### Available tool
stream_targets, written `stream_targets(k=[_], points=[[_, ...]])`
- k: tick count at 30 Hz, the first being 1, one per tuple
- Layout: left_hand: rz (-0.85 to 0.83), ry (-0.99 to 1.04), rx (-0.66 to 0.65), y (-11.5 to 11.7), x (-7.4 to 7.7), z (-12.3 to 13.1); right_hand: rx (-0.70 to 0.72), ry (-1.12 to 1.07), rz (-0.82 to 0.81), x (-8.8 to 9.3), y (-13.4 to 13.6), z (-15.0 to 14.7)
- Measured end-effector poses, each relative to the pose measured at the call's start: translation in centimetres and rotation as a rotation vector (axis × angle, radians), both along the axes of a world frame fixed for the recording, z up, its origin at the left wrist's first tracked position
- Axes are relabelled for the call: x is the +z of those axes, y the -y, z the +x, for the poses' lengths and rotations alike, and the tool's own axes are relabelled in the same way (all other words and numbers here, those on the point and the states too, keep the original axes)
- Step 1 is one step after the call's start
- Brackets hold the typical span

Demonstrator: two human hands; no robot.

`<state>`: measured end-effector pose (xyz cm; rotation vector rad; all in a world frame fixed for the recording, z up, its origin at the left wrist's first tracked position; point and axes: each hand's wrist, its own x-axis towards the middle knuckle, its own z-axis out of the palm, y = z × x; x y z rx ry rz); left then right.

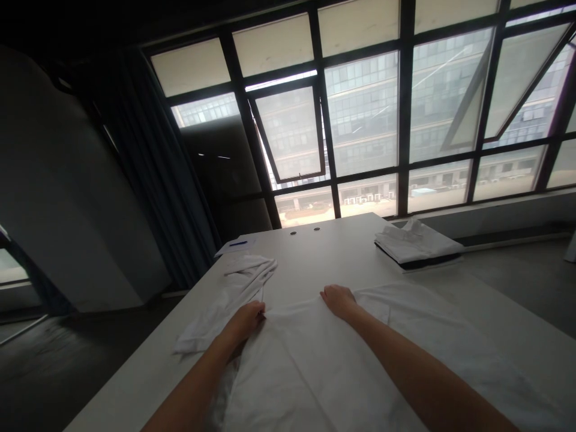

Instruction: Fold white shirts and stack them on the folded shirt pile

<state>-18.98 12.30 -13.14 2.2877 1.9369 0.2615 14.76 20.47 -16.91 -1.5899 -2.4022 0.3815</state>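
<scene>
**Item 1.** Left hand (245, 322): bare, fingers curled down on the top edge of the garment. It may be pinching the fabric, but the fingertips are too hidden to tell.

**Item 2.** Right hand (339, 302): bare, open and lying palm down, fingers loosely together, on the garment's top edge. No pinch shows.

**Item 3.** Garment (315, 375): white, thin fabric, spread flat across the near part of the table, directly under and in front of both hands. It runs out of view at the bottom of the frame, with creases near the left hand.

**Item 4.** Cloth (227, 303): white, bunched into a long strip, lying on the table just left of the left hand and touching the garment. Whether it is joined to the garment cannot be told.

**Item 5.** Table (342, 255): white top with two small round holes (305, 230) near the far edge.

**Item 6.** Stack (416, 241): folded white fabric on a dark flat base, at the far right of the table, well apart from both hands.

**Item 7.** Paper (234, 246): white sheet at the far left of the table, with a blue pen (238, 243) lying on it.

**Item 8.** Window (360, 108): large, dark-framed, one pane tilted open, beyond the table, with a curtain (157, 162) hanging to its left.
</scene>
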Motion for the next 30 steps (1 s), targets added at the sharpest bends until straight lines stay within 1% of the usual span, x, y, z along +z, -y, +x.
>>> stream_targets(k=[4, 7, 9, 13, 16, 18, 24, 27, 30], points=[[-0.009, -0.022, 0.027, -0.6, 0.6, 0.1, -0.009, -0.026, 0.080, 0.0, 0.5, 0.0], [0.013, -0.017, 0.049, -1.3, 0.5, 0.9, 0.010, -0.054, 0.114, 0.0, 0.9, -0.1], [0.006, -0.012, 0.040, -1.8, 0.2, 1.7, 0.018, -0.072, 0.132, 0.1, 1.1, 0.0], [-0.019, -0.014, 0.028, -2.0, -1.0, 2.7, 0.055, -0.111, 0.160, 0.3, 1.0, 0.3], [-0.018, 0.008, 0.045, -2.0, -1.7, 2.4, 0.066, -0.129, 0.164, 0.3, 0.7, 0.5], [-0.015, 0.024, 0.050, -2.0, -1.9, 2.0, 0.057, -0.129, 0.163, 0.1, 0.3, 0.5], [0.006, 0.025, 0.025, -2.0, -1.2, 0.9, 0.059, -0.136, 0.174, -0.7, -0.4, 0.3], [0.017, -0.004, 0.024, -2.3, -1.1, 1.0, 0.082, -0.155, 0.189, -0.8, -0.3, 0.4], [0.033, -0.052, 0.050, -2.4, -0.9, 1.5, 0.108, -0.162, 0.188, -0.9, -0.2, 0.5]])
